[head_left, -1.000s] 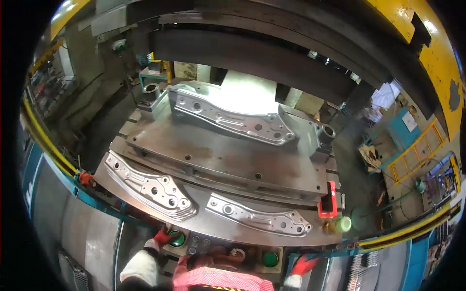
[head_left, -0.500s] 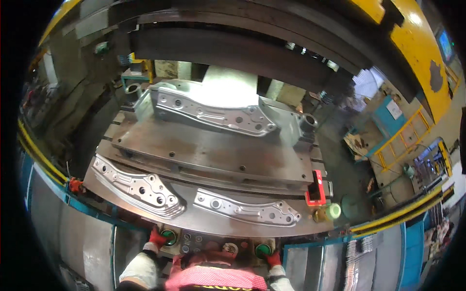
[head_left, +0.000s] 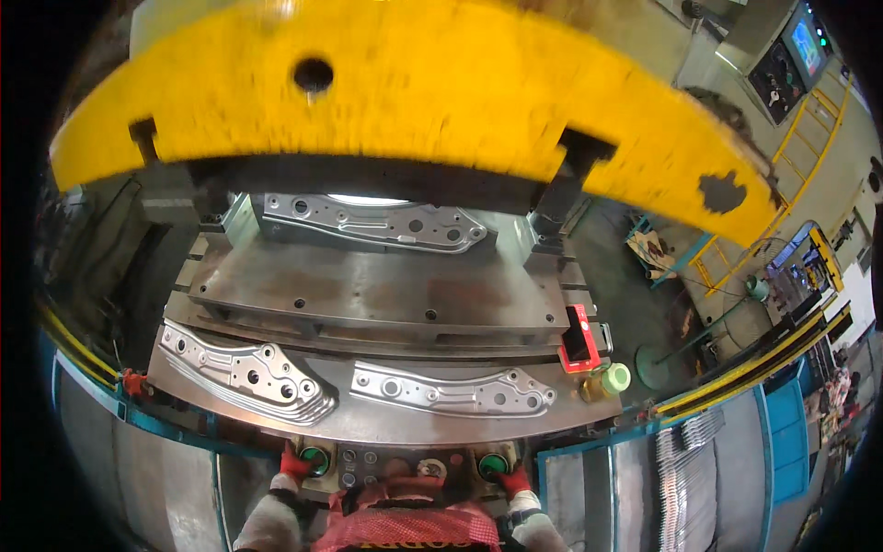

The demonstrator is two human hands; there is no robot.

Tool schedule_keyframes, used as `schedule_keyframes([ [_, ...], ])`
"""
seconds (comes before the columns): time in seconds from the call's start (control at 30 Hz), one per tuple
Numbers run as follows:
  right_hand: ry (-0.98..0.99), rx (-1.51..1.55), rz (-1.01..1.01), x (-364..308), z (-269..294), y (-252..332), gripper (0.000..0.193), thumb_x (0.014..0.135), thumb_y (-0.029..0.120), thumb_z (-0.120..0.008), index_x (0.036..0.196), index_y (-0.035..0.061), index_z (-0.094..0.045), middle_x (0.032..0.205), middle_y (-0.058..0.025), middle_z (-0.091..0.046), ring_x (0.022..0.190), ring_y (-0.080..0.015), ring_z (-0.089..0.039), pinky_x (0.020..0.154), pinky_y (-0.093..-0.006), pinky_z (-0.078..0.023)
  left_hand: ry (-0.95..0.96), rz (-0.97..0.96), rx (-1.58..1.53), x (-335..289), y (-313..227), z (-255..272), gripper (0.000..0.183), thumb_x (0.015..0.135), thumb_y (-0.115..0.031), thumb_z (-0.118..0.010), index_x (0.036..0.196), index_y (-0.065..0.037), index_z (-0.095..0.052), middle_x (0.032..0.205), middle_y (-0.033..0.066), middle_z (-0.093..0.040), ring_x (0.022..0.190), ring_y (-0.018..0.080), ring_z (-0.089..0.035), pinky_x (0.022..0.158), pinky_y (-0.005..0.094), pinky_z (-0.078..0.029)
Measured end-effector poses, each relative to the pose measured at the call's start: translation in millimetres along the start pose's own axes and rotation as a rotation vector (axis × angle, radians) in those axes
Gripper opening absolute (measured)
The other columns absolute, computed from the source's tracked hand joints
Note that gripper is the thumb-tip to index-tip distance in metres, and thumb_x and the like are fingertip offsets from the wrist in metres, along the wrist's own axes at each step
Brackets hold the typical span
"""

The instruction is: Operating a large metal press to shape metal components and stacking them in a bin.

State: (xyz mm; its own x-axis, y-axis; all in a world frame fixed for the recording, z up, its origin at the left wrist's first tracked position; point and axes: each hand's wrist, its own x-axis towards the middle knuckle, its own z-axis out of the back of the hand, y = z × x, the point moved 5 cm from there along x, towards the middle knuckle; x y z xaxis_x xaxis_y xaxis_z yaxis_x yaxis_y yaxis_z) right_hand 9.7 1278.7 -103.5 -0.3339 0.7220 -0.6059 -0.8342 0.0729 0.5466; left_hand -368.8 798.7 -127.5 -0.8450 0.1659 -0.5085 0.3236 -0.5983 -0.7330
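My left hand (head_left: 293, 464), in a red glove, rests against a green push button (head_left: 315, 462) on the control panel (head_left: 359, 467). On the panel's other side, my gloved right hand (head_left: 516, 479) touches a second green push button (head_left: 493, 466). Both hands look open, thumb side toward the button, though the fingers are small in view. Beyond the panel lie a stack of stamped metal brackets (head_left: 246, 373) on the left and a single stamped bracket (head_left: 451, 390) on the right. Farther back, another stamped bracket (head_left: 372, 224) sits on the lower die (head_left: 368, 276) of a press.
A yellow press ram (head_left: 414, 92) spans the top, low over the die and partly hiding the far bracket. At the plate's right end stand a red-framed box (head_left: 579, 342) and a jar with a pale green lid (head_left: 609, 381). A yellow ladder (head_left: 809, 138) stands far right.
The press ram has come down, its yellow face now filling the top and covering the bracket's back edge. The view has shifted slightly. Both hands stay at the green buttons.
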Motion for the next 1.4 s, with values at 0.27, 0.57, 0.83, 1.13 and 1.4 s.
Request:
schedule_keyframes([
  [0.27, -0.042, 0.094, 0.101, -9, 3, 15, 0.121, 0.049, 0.053, -0.081, 0.136, -0.0062, -0.022, 0.134, -0.0245, -0.037, 0.124, -0.0345, -0.038, 0.100, -0.0385, -0.036, 0.021, -0.068, -0.196, 4, -2, -3, 0.132, 0.036, -0.029, -0.091, 0.138, 0.006, -0.014, 0.136, 0.0203, -0.037, 0.126, 0.0260, -0.037, 0.102, 0.0315, -0.034],
  [0.57, 0.006, 0.295, 0.231, 5, 14, -10, 0.113, 0.057, 0.040, -0.081, 0.138, -0.0044, -0.016, 0.137, -0.0242, -0.034, 0.127, -0.0330, -0.035, 0.103, -0.0384, -0.032, 0.069, -0.264, 0.002, 50, 26, -6, 0.077, 0.068, -0.013, -0.071, 0.131, -0.001, -0.030, 0.107, 0.0149, -0.058, 0.098, 0.0229, -0.056, 0.085, 0.0347, -0.045],
  [0.83, -0.797, -0.110, 0.607, -100, 166, 202, 0.100, 0.059, 0.030, -0.080, 0.137, 0.0005, -0.024, 0.135, -0.0217, -0.034, 0.126, -0.0378, -0.029, 0.106, -0.0441, -0.022, -0.935, -0.422, 0.211, -74, -94, 175, 0.070, 0.084, -0.027, -0.063, 0.135, 0.004, -0.028, 0.140, 0.0217, -0.031, 0.129, 0.0288, -0.031, 0.107, 0.0371, -0.022],
  [1.13, 0.066, -1.104, 1.042, -69, 48, 347, 0.116, 0.053, 0.057, -0.073, 0.142, 0.0129, -0.014, 0.144, -0.0171, -0.020, 0.134, -0.0368, -0.016, 0.108, -0.0536, -0.010, -0.575, -1.305, 0.641, -78, -487, 89, 0.077, 0.065, -0.024, -0.073, 0.132, -0.004, -0.039, 0.133, 0.0163, -0.041, 0.126, 0.0319, -0.035, 0.106, 0.0429, -0.023],
  [1.4, 0.065, -1.153, 1.165, -47, 29, 345, 0.111, 0.055, 0.063, -0.068, 0.141, 0.0117, -0.020, 0.141, -0.0155, -0.029, 0.131, -0.0332, -0.023, 0.108, -0.0511, -0.010, -0.392, -1.282, 1.088, 18, -660, -22, 0.046, 0.072, -0.026, -0.065, 0.115, -0.014, -0.053, 0.105, 0.0107, -0.057, 0.105, 0.0288, -0.052, 0.096, 0.0427, -0.034],
])
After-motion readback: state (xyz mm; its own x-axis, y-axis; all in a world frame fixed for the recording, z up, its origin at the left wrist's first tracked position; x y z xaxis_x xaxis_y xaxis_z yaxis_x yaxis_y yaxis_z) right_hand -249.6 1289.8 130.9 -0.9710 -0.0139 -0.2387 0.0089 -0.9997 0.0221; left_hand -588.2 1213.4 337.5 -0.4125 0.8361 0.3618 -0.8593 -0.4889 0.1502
